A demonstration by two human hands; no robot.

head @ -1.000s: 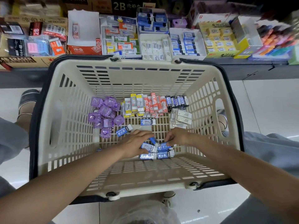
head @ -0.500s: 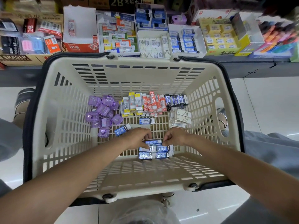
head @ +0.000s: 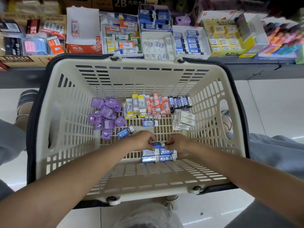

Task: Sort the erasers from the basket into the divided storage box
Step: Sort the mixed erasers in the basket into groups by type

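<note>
Shelf (head: 148, 38): eraser boxes behind basket (head: 69, 129).
Hands: left hand (head: 143, 139) and right hand (head: 176, 143) pinch one blue eraser (head: 158, 144).
Tip: square it against the blue stack (head: 158, 155).

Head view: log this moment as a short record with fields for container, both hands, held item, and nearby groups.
container: cream slotted plastic basket
left hand: pinches one end of the held item
right hand: pinches the other end
held item: blue-sleeved white eraser
below hands: four matching blue erasers in a block
far left: purple clear cube erasers
</note>
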